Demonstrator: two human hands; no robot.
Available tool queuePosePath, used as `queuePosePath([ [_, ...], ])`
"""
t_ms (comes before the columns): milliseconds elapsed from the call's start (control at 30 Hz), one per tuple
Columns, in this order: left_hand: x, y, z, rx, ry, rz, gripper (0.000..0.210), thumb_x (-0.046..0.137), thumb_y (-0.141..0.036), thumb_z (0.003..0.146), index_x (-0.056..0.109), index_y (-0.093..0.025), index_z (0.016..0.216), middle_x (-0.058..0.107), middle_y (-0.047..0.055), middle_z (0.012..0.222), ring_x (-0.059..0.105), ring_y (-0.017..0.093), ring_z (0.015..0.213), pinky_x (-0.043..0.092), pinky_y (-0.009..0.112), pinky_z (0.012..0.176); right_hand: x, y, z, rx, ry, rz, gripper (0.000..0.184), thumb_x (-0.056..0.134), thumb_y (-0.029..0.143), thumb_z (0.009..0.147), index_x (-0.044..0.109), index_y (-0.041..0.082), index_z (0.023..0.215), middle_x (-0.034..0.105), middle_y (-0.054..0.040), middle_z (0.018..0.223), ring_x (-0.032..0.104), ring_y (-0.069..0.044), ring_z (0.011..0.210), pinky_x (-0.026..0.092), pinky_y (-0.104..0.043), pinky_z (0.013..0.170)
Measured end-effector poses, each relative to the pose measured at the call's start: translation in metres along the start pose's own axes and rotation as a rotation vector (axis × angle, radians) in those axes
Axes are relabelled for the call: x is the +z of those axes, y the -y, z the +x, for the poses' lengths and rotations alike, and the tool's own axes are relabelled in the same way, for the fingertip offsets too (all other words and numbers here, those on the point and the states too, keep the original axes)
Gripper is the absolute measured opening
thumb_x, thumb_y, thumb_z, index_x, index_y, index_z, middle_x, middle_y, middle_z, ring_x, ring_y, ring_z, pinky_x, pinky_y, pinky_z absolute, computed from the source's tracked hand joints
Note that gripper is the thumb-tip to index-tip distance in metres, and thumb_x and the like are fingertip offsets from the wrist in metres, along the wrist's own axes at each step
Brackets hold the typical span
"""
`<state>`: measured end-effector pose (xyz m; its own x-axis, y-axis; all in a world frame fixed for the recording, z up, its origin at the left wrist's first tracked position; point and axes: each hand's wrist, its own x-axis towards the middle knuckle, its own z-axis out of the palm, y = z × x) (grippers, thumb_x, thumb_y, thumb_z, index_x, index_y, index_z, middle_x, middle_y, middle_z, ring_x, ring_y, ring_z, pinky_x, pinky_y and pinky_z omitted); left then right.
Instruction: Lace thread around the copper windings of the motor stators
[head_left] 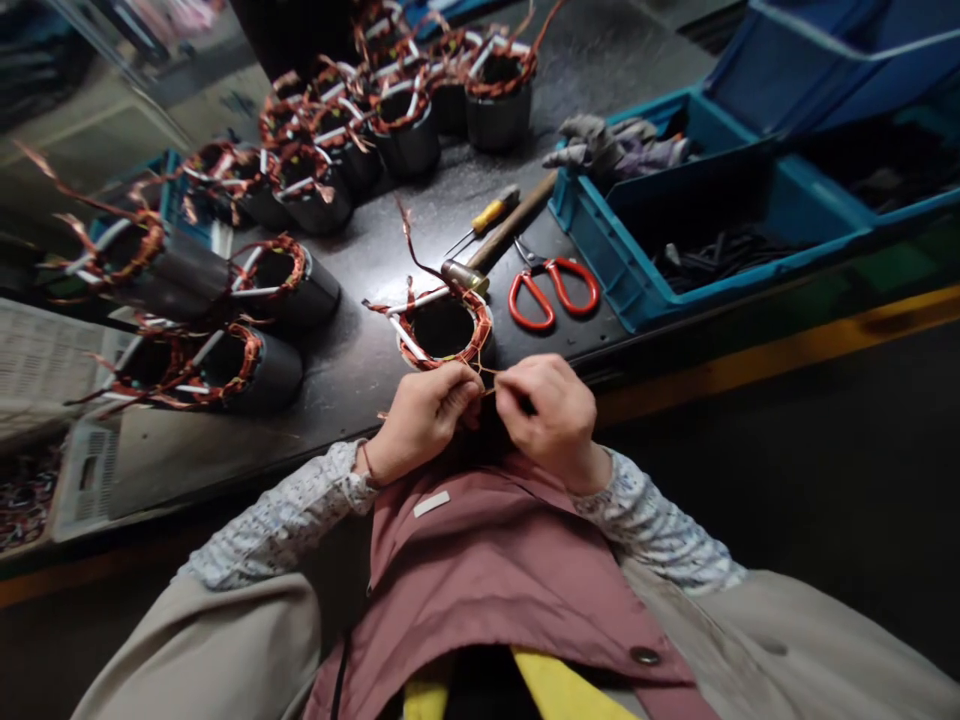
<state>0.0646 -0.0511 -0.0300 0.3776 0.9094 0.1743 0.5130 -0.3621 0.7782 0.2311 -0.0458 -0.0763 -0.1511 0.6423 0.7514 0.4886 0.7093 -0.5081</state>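
Note:
At the table's front edge stands a motor stator [486, 335], its ring of copper windings facing up, with white sleeves and loose lead wires rising from it. A thin tan cord [487, 372] runs from the near side of the ring to both hands. My left hand [439, 400] pinches the cord just in front of the stator, thumb and fingers closed. My right hand [547, 408] is closed on the cord a little to the right. The cord is stretched between the two hands; its ends are hidden in the fingers.
Red-handled scissors [553, 292], a hammer [517, 222] and a yellow-handled screwdriver [491, 212] lie behind the stator. Blue bins [637, 270] with dark pieces and grey gloves [611, 145] stand right. Several more stators [405, 140] fill the back and left. A white crate [86, 480] sits far left.

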Motion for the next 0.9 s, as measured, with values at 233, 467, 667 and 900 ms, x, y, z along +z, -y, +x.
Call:
queuePosePath([
  [233, 0.01, -0.003, -0.013, 0.025, -0.092, 0.098, 0.017, 0.048, -0.016, 0.094, 0.057, -0.017, 0.079, 0.062, -0.004, 0.062, 0.058, 0.007, 0.054, 0.044, 0.015, 0.054, 0.013, 0.003, 0.018, 0.739, 0.386, 0.543, 0.053, 0.05, 0.062, 0.088, 0.053, 0.018, 0.059, 0.05, 0.0005, 0.055, 0.042, -0.01, 0.049, 0.033, -0.025, 0.046],
  [467, 0.002, 0.006, -0.026, 0.289, -0.127, 0.53, 0.018, 0.046, -0.024, 0.097, 0.062, -0.016, 0.098, 0.069, 0.006, 0.092, 0.065, 0.013, 0.08, 0.051, 0.022, 0.072, -0.022, 0.013, 0.015, 0.733, 0.44, 0.648, 0.019, 0.059, 0.032, 0.085, 0.061, 0.017, 0.074, 0.053, 0.0017, 0.062, 0.046, -0.011, 0.056, 0.04, -0.026, 0.057],
  [667, 0.002, 0.023, -0.012, 0.078, -0.188, 0.866, 0.045, 0.06, -0.031, 0.089, 0.054, -0.011, 0.13, 0.065, 0.018, 0.123, 0.056, 0.032, 0.122, 0.028, 0.056, 0.114, -0.05, 0.041, 0.022, 0.363, 0.122, 1.031, 0.016, 0.053, 0.027, 0.091, 0.054, 0.022, 0.076, 0.054, -0.0009, 0.067, 0.057, -0.018, 0.07, 0.048, -0.037, 0.075],
  [900, 0.006, 0.034, 0.0, 0.131, -0.212, 0.783, 0.021, 0.055, -0.027, 0.092, 0.069, -0.017, 0.105, 0.074, 0.01, 0.1, 0.067, 0.026, 0.105, 0.047, 0.042, 0.099, -0.028, 0.092, -0.002, 0.77, 0.369, 1.538, 0.022, 0.059, 0.032, 0.086, 0.048, 0.02, 0.072, 0.041, 0.0042, 0.057, 0.034, -0.01, 0.051, 0.032, -0.026, 0.051],
])
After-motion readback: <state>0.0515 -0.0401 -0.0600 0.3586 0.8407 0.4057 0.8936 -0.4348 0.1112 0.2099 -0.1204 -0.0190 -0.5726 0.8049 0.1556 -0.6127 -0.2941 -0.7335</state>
